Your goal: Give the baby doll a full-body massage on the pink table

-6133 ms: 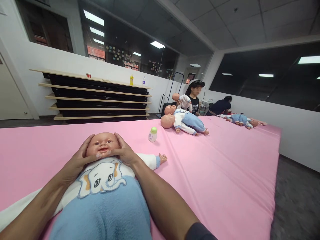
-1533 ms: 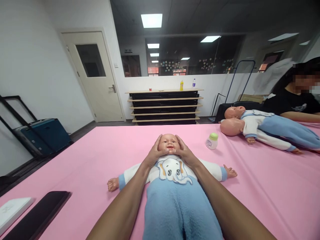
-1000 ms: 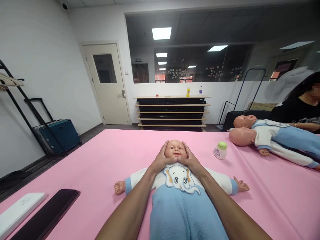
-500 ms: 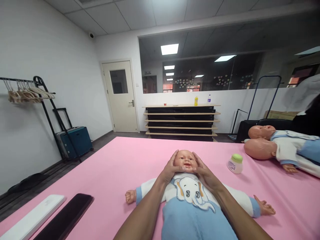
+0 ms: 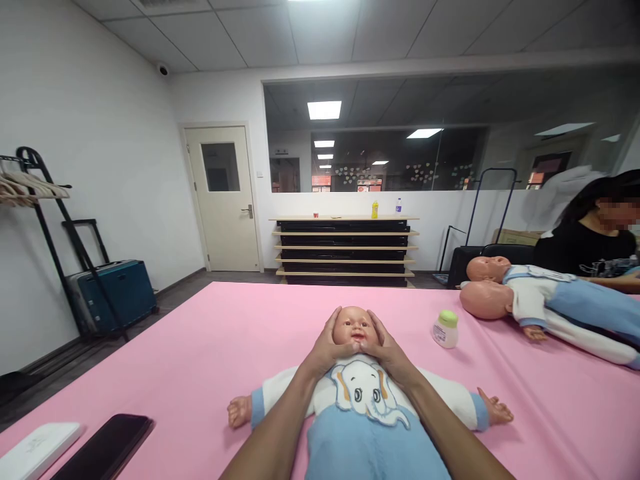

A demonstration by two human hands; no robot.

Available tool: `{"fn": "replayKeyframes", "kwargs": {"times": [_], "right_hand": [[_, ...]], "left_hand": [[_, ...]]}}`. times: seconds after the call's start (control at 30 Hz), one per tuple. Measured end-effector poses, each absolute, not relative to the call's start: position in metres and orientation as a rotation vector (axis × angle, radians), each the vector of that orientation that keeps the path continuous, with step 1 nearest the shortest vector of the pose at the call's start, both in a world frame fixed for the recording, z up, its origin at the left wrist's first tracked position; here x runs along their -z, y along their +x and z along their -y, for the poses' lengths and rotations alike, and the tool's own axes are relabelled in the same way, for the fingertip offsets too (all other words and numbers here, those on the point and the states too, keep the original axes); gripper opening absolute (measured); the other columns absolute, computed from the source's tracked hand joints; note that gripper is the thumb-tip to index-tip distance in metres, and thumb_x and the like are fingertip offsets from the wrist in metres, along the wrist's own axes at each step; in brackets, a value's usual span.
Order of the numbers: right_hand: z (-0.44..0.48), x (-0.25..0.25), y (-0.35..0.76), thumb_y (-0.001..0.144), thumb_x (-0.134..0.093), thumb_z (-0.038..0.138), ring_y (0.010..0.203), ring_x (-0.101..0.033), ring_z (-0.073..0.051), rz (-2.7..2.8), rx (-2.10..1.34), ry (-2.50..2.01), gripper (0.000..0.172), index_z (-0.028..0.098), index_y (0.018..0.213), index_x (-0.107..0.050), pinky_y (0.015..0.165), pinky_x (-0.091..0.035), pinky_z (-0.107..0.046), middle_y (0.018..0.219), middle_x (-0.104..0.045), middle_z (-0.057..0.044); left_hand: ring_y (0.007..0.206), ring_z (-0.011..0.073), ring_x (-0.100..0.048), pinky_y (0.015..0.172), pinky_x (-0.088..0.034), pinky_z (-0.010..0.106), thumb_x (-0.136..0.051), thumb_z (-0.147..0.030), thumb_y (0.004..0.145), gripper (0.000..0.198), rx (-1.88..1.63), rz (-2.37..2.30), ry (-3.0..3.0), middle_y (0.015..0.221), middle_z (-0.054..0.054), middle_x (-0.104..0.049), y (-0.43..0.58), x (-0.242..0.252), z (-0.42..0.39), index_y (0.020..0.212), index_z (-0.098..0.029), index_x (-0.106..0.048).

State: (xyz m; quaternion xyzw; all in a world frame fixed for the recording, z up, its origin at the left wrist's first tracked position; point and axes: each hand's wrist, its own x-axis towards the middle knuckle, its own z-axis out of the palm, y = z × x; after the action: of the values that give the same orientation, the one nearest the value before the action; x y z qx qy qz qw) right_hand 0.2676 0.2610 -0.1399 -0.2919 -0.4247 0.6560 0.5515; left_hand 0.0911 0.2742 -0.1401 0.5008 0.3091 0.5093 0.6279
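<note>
A baby doll lies on its back on the pink table cover, in a white and blue outfit with an elephant on the chest. Its arms spread out to both sides. My left hand cups the left side of the doll's head, fingers along the cheek and thumb at the chin. On the opposite cheek rests my right hand, its thumb also at the chin, almost touching the other thumb. The head is held between both hands. To the right stands a small jar with a green lid.
Two more dolls lie at the table's right, with a person behind them. A black phone and a white slab-shaped device lie front left. Beyond the table are a low shelf and a blue suitcase.
My thumbs have slid inward and down from the doll's cheeks to its chin. The view has swung right, bringing more of the person and the other dolls into sight.
</note>
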Motion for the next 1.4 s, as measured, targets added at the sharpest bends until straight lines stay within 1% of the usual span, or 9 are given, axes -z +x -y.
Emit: {"fn": "replayKeyframes", "kwargs": {"times": [0.07, 0.2, 0.37, 0.53, 0.7, 0.87, 1.07, 1.23, 1.4], "right_hand": [[-0.261, 0.139, 0.268, 0.057, -0.084, 0.023, 0.127, -0.051, -0.031, 0.989, -1.584, -0.657, 0.109, 0.028, 0.149, -0.026, 0.108, -0.040, -0.047, 0.147, -0.041, -0.011], [-0.264, 0.142, 0.269, 0.061, -0.082, 0.029, 0.127, -0.051, -0.030, 0.975, -1.611, -0.593, 0.104, 0.025, 0.149, -0.027, 0.109, -0.040, -0.046, 0.146, -0.042, -0.012], [-0.273, 0.152, 0.269, 0.053, -0.086, 0.020, 0.129, -0.048, -0.031, 1.045, -1.479, -0.710, 0.112, 0.025, 0.148, -0.029, 0.110, -0.038, -0.047, 0.150, -0.037, -0.010], [-0.273, 0.155, 0.273, 0.061, -0.080, 0.020, 0.130, -0.048, -0.028, 1.028, -1.560, -0.588, 0.104, 0.026, 0.150, -0.025, 0.110, -0.038, -0.045, 0.145, -0.043, -0.009], [-0.271, 0.153, 0.274, 0.057, -0.084, 0.016, 0.131, -0.046, -0.028, 1.070, -1.519, -0.654, 0.111, 0.027, 0.150, -0.026, 0.111, -0.037, -0.045, 0.147, -0.041, -0.007], [-0.272, 0.154, 0.273, 0.062, -0.081, 0.019, 0.129, -0.049, -0.028, 0.989, -1.605, -0.531, 0.102, 0.025, 0.149, -0.027, 0.111, -0.038, -0.045, 0.147, -0.041, -0.009], [-0.273, 0.154, 0.272, 0.053, -0.086, 0.017, 0.128, -0.048, -0.030, 1.011, -1.530, -0.625, 0.115, 0.026, 0.150, -0.025, 0.109, -0.039, -0.046, 0.150, -0.035, -0.009], [-0.282, 0.161, 0.275, 0.055, -0.085, 0.014, 0.132, -0.045, -0.027, 1.053, -1.545, -0.600, 0.112, 0.026, 0.150, -0.025, 0.111, -0.037, -0.042, 0.150, -0.035, -0.007], [-0.283, 0.164, 0.276, 0.058, -0.085, 0.015, 0.130, -0.047, -0.026, 1.051, -1.560, -0.586, 0.111, 0.027, 0.150, -0.024, 0.112, -0.036, -0.044, 0.150, -0.035, -0.007]], "left_hand": [[0.135, 0.0294, -0.044, 0.116, -0.035, 0.045, -0.083, -0.021, 0.055, 0.114, -1.146, -0.684, 1.150, 0.152, 0.010, -0.034, 0.090, 0.141, -0.274, 0.151, -0.030, -0.022], [0.135, 0.0295, -0.044, 0.115, -0.035, 0.046, -0.077, -0.027, 0.064, 0.104, -1.131, -0.600, 1.125, 0.152, 0.010, -0.034, 0.088, 0.146, -0.278, 0.151, -0.030, -0.021], [0.138, 0.0298, -0.039, 0.118, -0.032, 0.045, -0.083, -0.022, 0.056, 0.112, -1.166, -0.741, 1.227, 0.154, 0.010, -0.030, 0.090, 0.147, -0.279, 0.150, -0.029, -0.023], [0.133, 0.0290, -0.046, 0.115, -0.036, 0.047, -0.076, -0.026, 0.064, 0.103, -1.128, -0.675, 1.141, 0.151, 0.009, -0.035, 0.091, 0.144, -0.277, 0.151, -0.031, -0.020], [0.135, 0.0290, -0.044, 0.116, -0.036, 0.045, -0.080, -0.023, 0.062, 0.106, -1.129, -0.744, 1.215, 0.153, 0.008, -0.033, 0.090, 0.144, -0.276, 0.150, -0.033, -0.023], [0.130, 0.0281, -0.050, 0.113, -0.039, 0.047, -0.076, -0.026, 0.067, 0.101, -1.102, -0.701, 1.138, 0.150, 0.009, -0.036, 0.091, 0.140, -0.273, 0.151, -0.034, -0.019], [0.132, 0.0267, -0.048, 0.112, -0.041, 0.044, -0.080, -0.027, 0.063, 0.106, -1.089, -0.831, 1.215, 0.152, 0.008, -0.033, 0.095, 0.127, -0.265, 0.150, -0.034, -0.021], [0.132, 0.0270, -0.048, 0.110, -0.044, 0.044, -0.078, -0.031, 0.066, 0.100, -1.066, -0.861, 1.232, 0.153, 0.007, -0.032, 0.093, 0.130, -0.268, 0.149, -0.036, -0.023], [0.132, 0.0270, -0.048, 0.110, -0.044, 0.045, -0.077, -0.034, 0.067, 0.099, -1.075, -0.865, 1.223, 0.152, 0.007, -0.034, 0.094, 0.129, -0.266, 0.150, -0.035, -0.021]]}}
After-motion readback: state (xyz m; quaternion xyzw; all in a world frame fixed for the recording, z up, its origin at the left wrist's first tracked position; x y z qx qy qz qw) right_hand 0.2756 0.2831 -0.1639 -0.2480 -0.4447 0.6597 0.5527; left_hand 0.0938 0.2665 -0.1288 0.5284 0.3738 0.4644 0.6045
